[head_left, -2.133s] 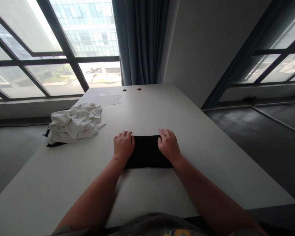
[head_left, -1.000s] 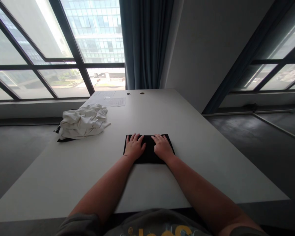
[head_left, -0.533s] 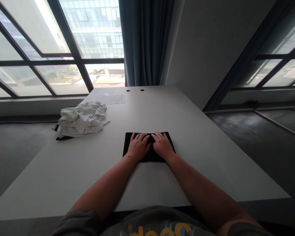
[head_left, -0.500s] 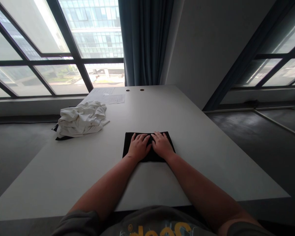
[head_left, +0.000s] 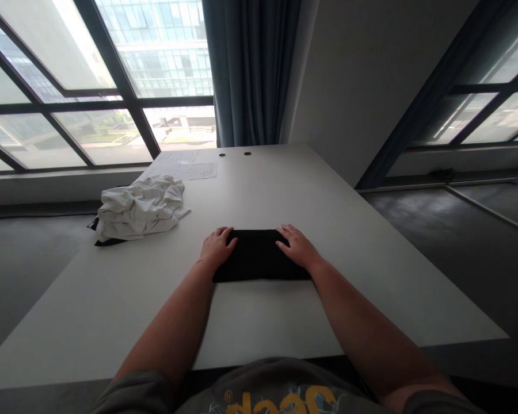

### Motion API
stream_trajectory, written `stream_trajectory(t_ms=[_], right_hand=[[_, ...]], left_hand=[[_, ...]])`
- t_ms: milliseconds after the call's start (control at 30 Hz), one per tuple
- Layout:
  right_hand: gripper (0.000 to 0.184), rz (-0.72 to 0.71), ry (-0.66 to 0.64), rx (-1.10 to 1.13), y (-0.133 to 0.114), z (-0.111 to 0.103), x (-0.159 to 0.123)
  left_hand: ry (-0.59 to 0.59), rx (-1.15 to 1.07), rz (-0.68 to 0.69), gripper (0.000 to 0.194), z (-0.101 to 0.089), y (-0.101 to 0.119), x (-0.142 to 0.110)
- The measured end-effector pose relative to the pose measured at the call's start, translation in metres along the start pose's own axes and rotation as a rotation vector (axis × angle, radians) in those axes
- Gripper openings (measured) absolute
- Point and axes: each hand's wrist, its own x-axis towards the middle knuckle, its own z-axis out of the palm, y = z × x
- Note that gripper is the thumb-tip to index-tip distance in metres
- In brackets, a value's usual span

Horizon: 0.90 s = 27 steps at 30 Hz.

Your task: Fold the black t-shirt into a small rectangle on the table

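Observation:
A folded black cloth (head_left: 258,255) lies flat in the middle of the white table (head_left: 371,270). My left hand (head_left: 216,246) rests open on the cloth's left end, fingers flat and pointing away from me. On the right end lies my right hand (head_left: 297,246), also open and flat. The middle of the cloth shows between the two hands.
A crumpled pile of white clothes (head_left: 138,207) sits on a dark item at the table's left edge. Sheets of paper (head_left: 185,167) lie at the far side, near two round cable holes (head_left: 235,154). Windows and a blue curtain (head_left: 250,69) stand behind.
Both hands have slid apart from the middle of the black cloth to its left and right ends. The cloth stays flat in the same place.

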Motion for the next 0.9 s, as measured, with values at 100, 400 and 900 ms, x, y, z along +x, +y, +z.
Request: stream_trajectory(t_ms=[100, 400, 900], right_hand=[[0.056, 0.018, 0.009, -0.013, 0.002, 0.003, 0.001], [0.06, 0.207, 0.038, -0.021, 0.039, 0.01, 0.003], [0.043, 0.089, 0.085, 0.205, 0.063, 0.003, 0.005]], left_hand=[[-0.014, -0.02, -0.013, 0.052, 0.002, -0.002, 0.002], [-0.019, 0.004, -0.039, 0.051, 0.001, -0.035, 0.009], [0.004, -0.084, -0.029, 0.033, 0.001, -0.058, 0.012]])
